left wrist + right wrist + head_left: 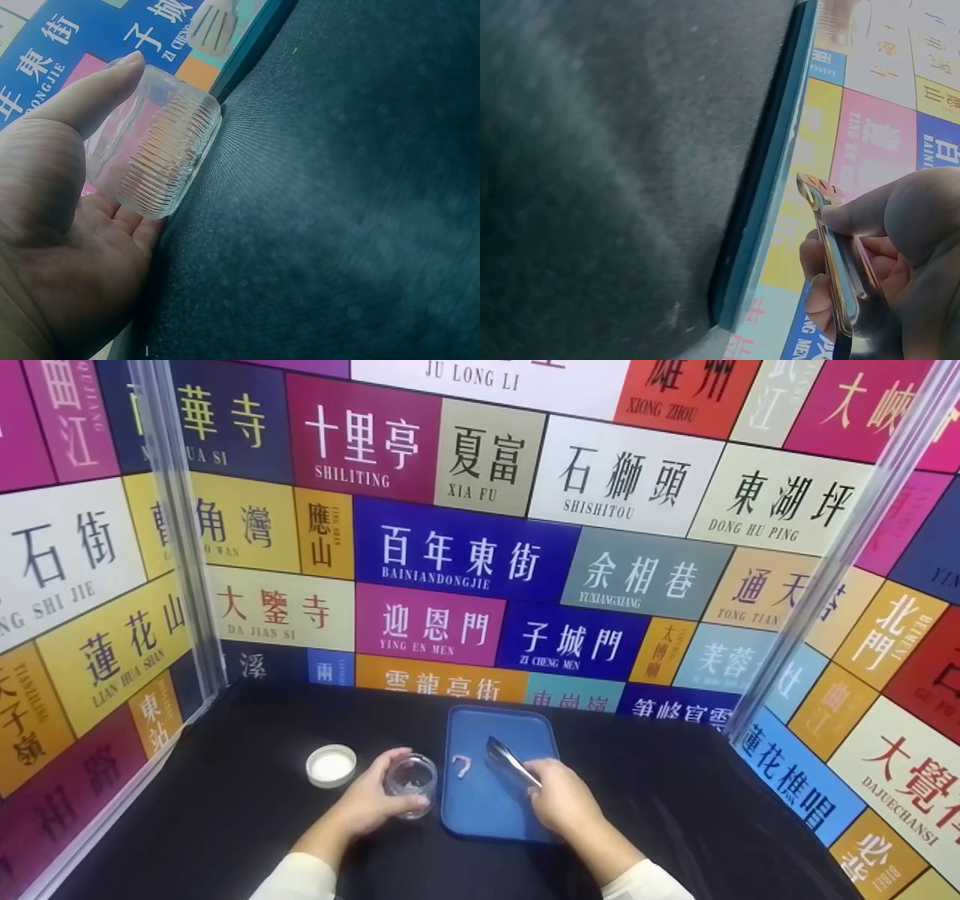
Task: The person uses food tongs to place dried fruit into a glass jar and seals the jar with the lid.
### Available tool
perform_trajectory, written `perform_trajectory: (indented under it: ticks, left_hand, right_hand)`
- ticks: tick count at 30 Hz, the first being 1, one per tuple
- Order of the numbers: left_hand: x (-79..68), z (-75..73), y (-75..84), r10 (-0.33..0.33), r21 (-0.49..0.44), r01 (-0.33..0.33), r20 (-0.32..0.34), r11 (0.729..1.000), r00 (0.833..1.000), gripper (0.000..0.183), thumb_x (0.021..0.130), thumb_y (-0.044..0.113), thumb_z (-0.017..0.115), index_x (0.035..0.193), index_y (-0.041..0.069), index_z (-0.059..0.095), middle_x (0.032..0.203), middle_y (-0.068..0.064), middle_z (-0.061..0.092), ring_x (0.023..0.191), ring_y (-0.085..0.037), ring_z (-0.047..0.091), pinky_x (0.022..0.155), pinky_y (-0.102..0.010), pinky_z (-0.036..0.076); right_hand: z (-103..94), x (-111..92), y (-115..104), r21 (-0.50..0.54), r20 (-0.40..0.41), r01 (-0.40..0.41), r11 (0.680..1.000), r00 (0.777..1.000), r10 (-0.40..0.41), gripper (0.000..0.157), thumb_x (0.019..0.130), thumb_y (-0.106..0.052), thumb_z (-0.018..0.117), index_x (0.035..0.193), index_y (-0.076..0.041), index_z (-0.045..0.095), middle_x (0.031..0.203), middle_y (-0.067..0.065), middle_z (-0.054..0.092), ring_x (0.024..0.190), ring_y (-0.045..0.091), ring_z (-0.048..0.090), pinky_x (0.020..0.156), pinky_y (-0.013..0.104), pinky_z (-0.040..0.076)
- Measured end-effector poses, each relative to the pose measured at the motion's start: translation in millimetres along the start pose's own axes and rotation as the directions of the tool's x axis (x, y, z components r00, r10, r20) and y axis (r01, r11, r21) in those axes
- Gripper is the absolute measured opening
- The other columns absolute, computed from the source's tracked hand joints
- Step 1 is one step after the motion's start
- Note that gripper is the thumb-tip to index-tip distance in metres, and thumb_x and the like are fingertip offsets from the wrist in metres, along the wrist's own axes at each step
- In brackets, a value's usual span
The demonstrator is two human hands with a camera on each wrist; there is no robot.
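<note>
In the head view my left hand [373, 793] grips a clear glass jar [414, 765] without a lid, thumb and fingers round its sides. The left wrist view shows the ribbed wall of the jar [169, 142] near the black cloth. My right hand [564, 799] holds metal tongs [510, 759] over a blue tray [491, 819]. In the right wrist view, the thumb and fingers close round the tongs [847, 277]. A small pinkish-white curved piece [461, 766] lies on the tray, left of the tongs' tips. The tips hold nothing visible.
A white round lid [331, 766] lies left of the jar on the black-covered table [247, 795]. Behind stands a wall [465, 555] of coloured panels with writing. Clear upright edges [180, 525] flank the table on both sides.
</note>
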State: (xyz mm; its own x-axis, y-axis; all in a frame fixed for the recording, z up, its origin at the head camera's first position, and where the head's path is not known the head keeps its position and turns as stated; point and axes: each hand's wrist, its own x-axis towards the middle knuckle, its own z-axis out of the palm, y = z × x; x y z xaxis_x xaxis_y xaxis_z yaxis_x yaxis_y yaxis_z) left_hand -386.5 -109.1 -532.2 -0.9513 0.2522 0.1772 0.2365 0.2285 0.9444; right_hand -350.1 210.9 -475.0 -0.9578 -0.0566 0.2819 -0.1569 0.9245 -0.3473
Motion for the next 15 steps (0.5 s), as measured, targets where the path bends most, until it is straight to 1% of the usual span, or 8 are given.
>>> perform_trajectory:
  ticks: [5, 8, 11, 15]
  left_hand:
    - [0.7, -0.3, -0.2, 0.006, -0.007, -0.006, 0.008, 1.0, 1.0, 0.092, 0.078, 0.023, 0.096, 0.156, 0.009, 0.047, 0.155, -0.017, 0.06, 0.14, -0.036, 0.06, 0.125, -0.057, 0.042]
    - [0.8, -0.7, 0.2, -0.006, -0.017, 0.007, 0.015, 1.0, 1.0, 0.093, 0.079, 0.024, 0.096, 0.156, 0.01, 0.047, 0.156, -0.017, 0.06, 0.142, -0.036, 0.06, 0.125, -0.057, 0.042]
    - [0.6, -0.8, 0.0, -0.02, -0.028, 0.021, 0.019, 0.999, 1.0, 0.093, 0.079, 0.025, 0.096, 0.157, 0.011, 0.046, 0.157, -0.016, 0.059, 0.143, -0.038, 0.058, 0.125, -0.057, 0.042]
    - [0.3, -0.7, -0.5, -0.015, -0.037, 0.015, 0.018, 0.999, 1.0, 0.093, 0.079, 0.023, 0.096, 0.157, 0.01, 0.046, 0.158, -0.018, 0.058, 0.144, -0.039, 0.058, 0.125, -0.058, 0.042]
  right_hand:
    - [-6.4, -3.3, -9.4, 0.054, 0.002, 0.023, 0.998, 1.0, -0.024, 0.033, 0.094, -0.004, 0.072, 0.126, -0.009, 0.076, 0.128, 0.013, 0.076, 0.126, 0.036, 0.07, 0.112, 0.058, 0.054]
    - [-8.8, -5.1, -16.7, 0.063, -0.014, 0.061, 0.996, 0.998, -0.06, 0.033, 0.093, -0.004, 0.073, 0.126, -0.01, 0.077, 0.125, 0.012, 0.077, 0.123, 0.035, 0.071, 0.11, 0.057, 0.056]
    - [-10.2, -7.3, -24.5, 0.06, -0.039, 0.12, 0.991, 0.992, -0.118, 0.033, 0.091, -0.004, 0.075, 0.124, -0.01, 0.077, 0.12, 0.011, 0.078, 0.117, 0.032, 0.073, 0.104, 0.055, 0.058]
    - [-11.7, -10.9, -35.3, 0.063, -0.049, 0.162, 0.985, 0.986, -0.159, 0.034, 0.092, -0.005, 0.076, 0.125, -0.012, 0.077, 0.119, 0.007, 0.078, 0.114, 0.029, 0.074, 0.102, 0.053, 0.06]
